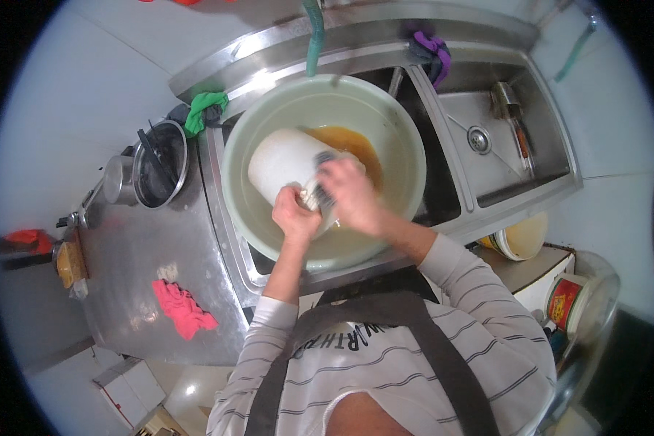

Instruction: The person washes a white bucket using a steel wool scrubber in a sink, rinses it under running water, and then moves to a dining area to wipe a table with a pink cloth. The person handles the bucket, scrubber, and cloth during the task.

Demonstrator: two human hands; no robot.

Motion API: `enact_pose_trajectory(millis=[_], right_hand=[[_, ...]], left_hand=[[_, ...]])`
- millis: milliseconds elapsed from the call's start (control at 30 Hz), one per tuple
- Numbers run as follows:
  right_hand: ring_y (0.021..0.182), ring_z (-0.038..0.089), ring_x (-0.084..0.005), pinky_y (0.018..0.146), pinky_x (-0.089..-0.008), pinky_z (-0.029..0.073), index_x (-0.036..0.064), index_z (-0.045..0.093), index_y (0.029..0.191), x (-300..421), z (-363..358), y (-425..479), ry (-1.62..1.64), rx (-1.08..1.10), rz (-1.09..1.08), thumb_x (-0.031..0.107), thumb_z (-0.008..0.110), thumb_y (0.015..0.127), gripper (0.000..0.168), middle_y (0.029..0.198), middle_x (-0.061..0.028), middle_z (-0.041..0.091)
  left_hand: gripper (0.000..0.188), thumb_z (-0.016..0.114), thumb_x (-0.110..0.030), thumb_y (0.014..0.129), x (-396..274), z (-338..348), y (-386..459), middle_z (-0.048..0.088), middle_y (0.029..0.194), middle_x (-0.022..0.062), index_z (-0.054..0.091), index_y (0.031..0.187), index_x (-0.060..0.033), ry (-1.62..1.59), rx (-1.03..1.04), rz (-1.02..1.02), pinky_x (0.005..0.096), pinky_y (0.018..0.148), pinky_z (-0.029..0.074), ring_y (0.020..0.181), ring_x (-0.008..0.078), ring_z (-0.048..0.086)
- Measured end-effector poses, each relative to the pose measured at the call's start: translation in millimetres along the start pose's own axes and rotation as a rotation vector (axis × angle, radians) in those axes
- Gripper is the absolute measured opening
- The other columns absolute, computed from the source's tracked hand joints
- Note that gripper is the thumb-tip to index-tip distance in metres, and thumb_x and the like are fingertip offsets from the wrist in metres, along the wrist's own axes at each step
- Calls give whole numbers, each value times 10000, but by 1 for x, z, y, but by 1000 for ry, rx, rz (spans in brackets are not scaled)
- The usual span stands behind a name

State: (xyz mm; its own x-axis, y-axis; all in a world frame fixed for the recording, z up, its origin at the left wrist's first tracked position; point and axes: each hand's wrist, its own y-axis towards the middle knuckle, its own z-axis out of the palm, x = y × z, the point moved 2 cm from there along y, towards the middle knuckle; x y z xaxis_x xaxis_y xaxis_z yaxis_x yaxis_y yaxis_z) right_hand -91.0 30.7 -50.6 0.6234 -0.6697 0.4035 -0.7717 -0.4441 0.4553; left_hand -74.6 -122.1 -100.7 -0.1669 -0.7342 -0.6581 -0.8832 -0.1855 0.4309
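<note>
A large pale green plastic basin holds cloudy water and a patch of orange-brown liquid. In it lies a white, roughly cylindrical object, tilted on its side; what exactly it is cannot be told. My left hand grips the near edge of this white object, beside a small cream-coloured lump. Blurred by motion, my right hand holds a dark grey scrubbing pad at the same end. My fingers partly hide that end.
A green hose hangs above the basin's far rim. To the right is a steel sink with a handled metal tool. At left, a steel counter carries a pink cloth and a metal bowl. Green and purple cloths flank the basin.
</note>
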Motion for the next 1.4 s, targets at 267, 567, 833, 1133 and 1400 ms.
enact_pose_trajectory(millis=[267,567,833,1133,1400], right_hand=[[1073,485,-368,942,-420,426,7,609,1087,-51,1,-3,95,116,316,-19,638,575,513,1180,-155,533],[1144,475,-365,966,-413,416,36,595,1144,-51,20,-12,92,136,308,9,652,602,545,1229,-145,526],[1179,442,-388,969,-465,397,12,571,1150,-6,-6,-6,266,62,74,-5,612,606,547,1254,-184,483],[1116,520,-332,937,-407,426,58,624,1109,-87,8,-12,234,-63,382,46,638,671,439,1155,-152,578],[975,595,-314,874,-357,472,81,651,1073,-75,3,8,407,-48,523,23,703,610,469,1034,-138,609]], left_hand=[[326,710,-62,521,2,-5,-2,550,709,111,526,789,-72,-21,30,-1,402,596,461,655,317,568],[280,703,-89,544,3,-5,-12,535,671,114,521,756,-68,-24,24,-16,397,583,459,626,328,559],[241,693,-83,598,3,-3,-3,522,670,116,513,758,-69,-12,2,-15,390,573,450,620,327,550],[326,712,-55,526,20,-10,3,528,671,93,509,781,-55,-79,9,-135,340,580,454,597,258,543],[345,705,-39,588,19,-22,-1,543,782,94,505,869,-44,30,64,-201,325,657,466,700,226,547]])
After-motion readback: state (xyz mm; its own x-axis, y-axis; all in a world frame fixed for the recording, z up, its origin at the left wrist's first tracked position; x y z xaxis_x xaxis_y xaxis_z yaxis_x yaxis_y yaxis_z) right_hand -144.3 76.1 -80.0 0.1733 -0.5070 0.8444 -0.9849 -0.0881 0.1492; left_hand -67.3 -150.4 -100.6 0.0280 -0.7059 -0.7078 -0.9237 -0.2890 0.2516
